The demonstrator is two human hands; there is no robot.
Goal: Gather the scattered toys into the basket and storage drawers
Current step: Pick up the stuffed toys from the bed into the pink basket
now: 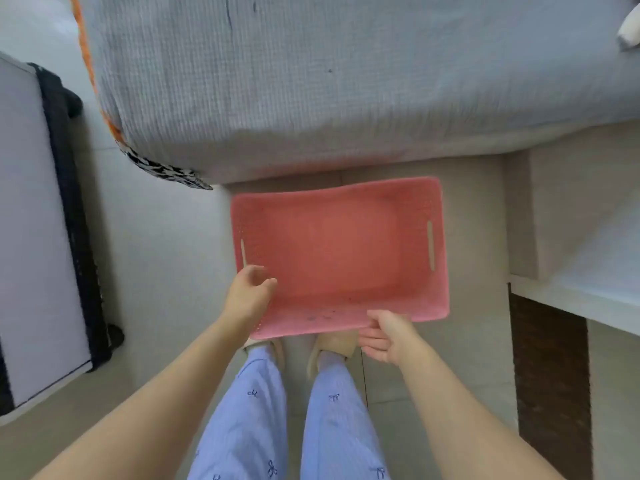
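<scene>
Pink perforated plastic basket (429, 202), rectangular, slot handles at both ends, upright on floor, nothing inside

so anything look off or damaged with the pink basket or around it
Nothing looks broken or spilled. The pink basket is empty apart from a few dark specks near its front wall, and sits slightly askew to the bed. The left hand and right hand are at its near rim.

whole shot was motion-blurred, so the pink perforated plastic basket (429, 202) holes were mush | white-and-grey soft thing (630, 36) was chopped by the right edge, no clue what it was | beige slippers (332, 344) sat half hidden under the basket rim | couldn't tell if the right hand (384, 336) gripped that rim
</scene>
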